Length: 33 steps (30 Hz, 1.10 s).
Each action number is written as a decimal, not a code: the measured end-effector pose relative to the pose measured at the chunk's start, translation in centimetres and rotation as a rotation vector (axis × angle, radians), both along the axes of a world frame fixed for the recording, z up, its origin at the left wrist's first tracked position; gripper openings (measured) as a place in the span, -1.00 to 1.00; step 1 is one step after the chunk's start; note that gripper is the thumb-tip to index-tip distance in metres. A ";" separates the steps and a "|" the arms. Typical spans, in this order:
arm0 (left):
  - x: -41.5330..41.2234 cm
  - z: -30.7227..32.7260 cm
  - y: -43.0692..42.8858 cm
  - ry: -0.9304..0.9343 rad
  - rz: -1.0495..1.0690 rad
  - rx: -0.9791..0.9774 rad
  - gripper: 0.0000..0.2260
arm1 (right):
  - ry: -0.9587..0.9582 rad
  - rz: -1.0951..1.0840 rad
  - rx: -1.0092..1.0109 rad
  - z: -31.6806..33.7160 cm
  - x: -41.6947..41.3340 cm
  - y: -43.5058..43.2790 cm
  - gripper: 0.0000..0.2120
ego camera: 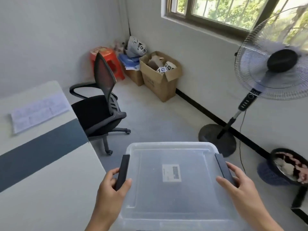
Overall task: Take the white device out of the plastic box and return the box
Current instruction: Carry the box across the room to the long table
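A translucent plastic box (173, 194) with its lid on is held in front of me above the floor. A white label sits in the middle of the lid. Black clip handles run along the left and right edges. My left hand (113, 185) grips the left black handle (123, 170). My right hand (238, 182) grips the right black handle (224, 169). The lid is cloudy, and no white device shows through it.
A white and dark-blue desk (41, 164) with a paper sheet (38, 110) stands to the left. A black office chair (101, 104) is ahead, a standing fan (260, 77) at right, cardboard boxes (160, 77) and a red stool (106, 60) in the corner, a basket (290, 165) at right.
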<state>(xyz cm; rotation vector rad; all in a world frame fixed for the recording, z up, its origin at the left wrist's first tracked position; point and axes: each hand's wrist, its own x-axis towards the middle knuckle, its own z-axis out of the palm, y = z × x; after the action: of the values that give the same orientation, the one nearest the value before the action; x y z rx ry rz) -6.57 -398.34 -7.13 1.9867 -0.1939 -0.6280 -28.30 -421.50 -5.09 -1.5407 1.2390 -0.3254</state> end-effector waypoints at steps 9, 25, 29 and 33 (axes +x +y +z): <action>8.1 -0.8 -4.5 -0.009 0.493 0.098 -0.74 | 0.097 0.489 0.001 -1.8 21.3 -12.2 -0.55; 8.8 -0.8 4.1 -0.003 1.224 0.136 -0.77 | 0.076 1.338 -0.226 -1.3 46.1 -0.6 -0.74; 7.4 -0.7 6.8 0.031 1.305 0.205 -0.88 | 0.071 1.543 -0.262 -1.8 49.0 4.6 -0.77; 5.9 -1.1 7.6 0.114 1.393 0.273 -0.85 | 0.064 1.728 -0.311 -2.3 52.1 9.2 -0.84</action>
<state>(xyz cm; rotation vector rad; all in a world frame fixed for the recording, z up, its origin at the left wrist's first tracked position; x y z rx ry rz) -0.64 -390.73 -8.24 1.7897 1.2961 0.1748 23.77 -412.31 -7.37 -2.2988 -0.4191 0.6950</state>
